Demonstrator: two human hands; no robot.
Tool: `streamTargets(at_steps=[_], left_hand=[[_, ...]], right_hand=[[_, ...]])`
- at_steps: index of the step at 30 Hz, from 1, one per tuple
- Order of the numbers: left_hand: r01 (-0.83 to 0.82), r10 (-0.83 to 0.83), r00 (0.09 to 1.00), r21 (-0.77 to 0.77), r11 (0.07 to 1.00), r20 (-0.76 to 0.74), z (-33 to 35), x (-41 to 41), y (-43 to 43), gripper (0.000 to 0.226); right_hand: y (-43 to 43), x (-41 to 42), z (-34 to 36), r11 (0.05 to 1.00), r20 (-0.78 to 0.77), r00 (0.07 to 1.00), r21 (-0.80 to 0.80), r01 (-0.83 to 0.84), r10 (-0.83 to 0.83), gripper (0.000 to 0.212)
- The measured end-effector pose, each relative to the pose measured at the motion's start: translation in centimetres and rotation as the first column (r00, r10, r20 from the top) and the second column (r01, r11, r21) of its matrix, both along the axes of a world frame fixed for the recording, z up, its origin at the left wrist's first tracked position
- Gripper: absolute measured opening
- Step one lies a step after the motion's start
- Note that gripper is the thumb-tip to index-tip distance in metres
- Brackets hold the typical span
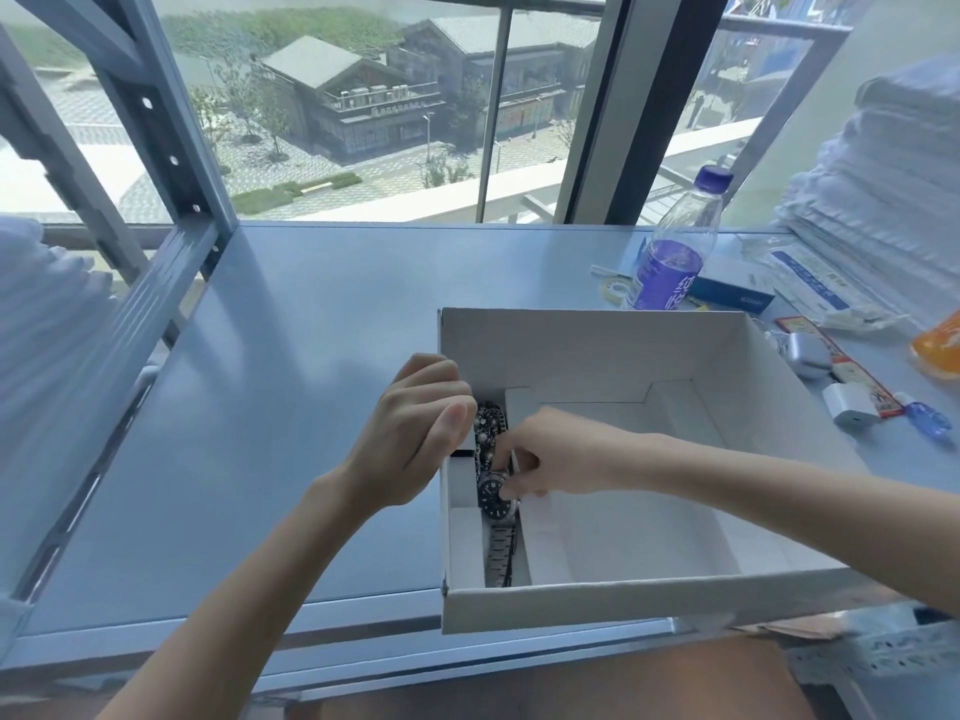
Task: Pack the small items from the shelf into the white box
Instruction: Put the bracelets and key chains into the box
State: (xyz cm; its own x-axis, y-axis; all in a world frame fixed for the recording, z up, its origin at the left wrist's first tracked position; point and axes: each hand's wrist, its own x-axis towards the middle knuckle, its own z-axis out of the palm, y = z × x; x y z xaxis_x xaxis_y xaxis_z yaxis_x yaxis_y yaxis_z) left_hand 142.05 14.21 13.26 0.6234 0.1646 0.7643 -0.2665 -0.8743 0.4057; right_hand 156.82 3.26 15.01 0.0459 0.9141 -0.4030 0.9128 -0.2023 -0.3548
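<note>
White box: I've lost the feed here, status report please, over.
Left hand grips white box by its left wall. Right hand pinches wristwatch inside, along that wall. Nothing blocking; more small items on shelf at right.

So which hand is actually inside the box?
The right hand: it reaches into the white box and holds the watch, while the left hand only grips the box's left wall.
</note>
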Motion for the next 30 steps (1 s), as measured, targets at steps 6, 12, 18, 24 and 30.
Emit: streamTargets(at_steps=[6,12,18,24,30], left_hand=[[-0.001,0.001,1.0,-0.012,1.0,0.008,0.0,0.0,-0.1,0.047],[-0.004,0.004,1.0,-0.006,1.0,0.0,0.1,-0.1,-0.1,0.048],[-0.005,0.005,1.0,0.033,0.999,-0.007,0.2,-0.1,0.1,0.05],[0.034,-0.032,0.999,0.079,0.996,-0.034,0.6,-0.3,1.3,0.05],[0.037,-0.029,0.995,0.086,0.996,-0.096,1.6,-1.8,4.2,0.055]], right_hand=[[0.1,-0.4,-0.3,0.999,0.11,0.993,0.028,0.031,-0.033,0.021],[1.1,-1.1,-0.7,0.999,0.162,0.985,0.004,0.053,-0.053,0.041],[0.7,-0.4,-0.4,0.999,0.185,0.982,0.032,0.025,-0.031,0.033],[-1.2,0.7,1.8,0.991,0.057,0.994,0.085,-0.101,0.096,0.03],[-3.3,0.9,5.2,0.921,0.188,0.972,0.336,-0.199,0.142,0.034]])
